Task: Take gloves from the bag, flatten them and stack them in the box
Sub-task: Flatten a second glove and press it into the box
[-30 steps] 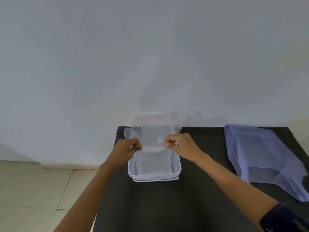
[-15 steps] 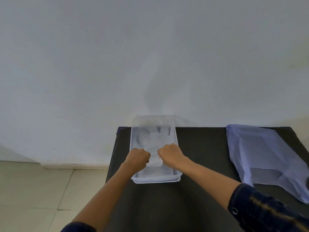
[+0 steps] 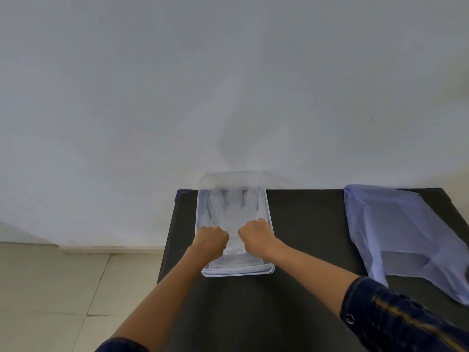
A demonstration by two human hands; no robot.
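Head view, looking down over both forearms onto a dark tabletop (image 3: pixel 304 237) set against a pale wall.

Clear plastic box (image 3: pixel 269 224) at centre frame, near the tabletop's left edge, long axis running away from the camera. Translucent glove (image 3: pixel 234 207) lying flat inside, fingers spread toward the far end, cuff toward the near end. More flat translucent layers seemingly beneath it; count not readable.

Left hand (image 3: pixel 212 240) and right hand (image 3: pixel 256 235) side by side inside the near half of the box, knuckles up, both curled into fists. Grip of each clenched at the cuff end of the glove; fingertips hidden under the hands, so an actual pinch on the film cannot be confirmed. Narrow gap between the two fists, glove film visible through it.

Pale lilac plastic bag (image 3: pixel 406 237) at right of frame, lying slack and flattened on the tabletop, well apart from the box, one corner trailing toward the lower right.

Dark blue sleeve (image 3: pixel 396 316) with a button on the right forearm, lower right. Beige floor tiles (image 3: pixel 63 288) at lower left.
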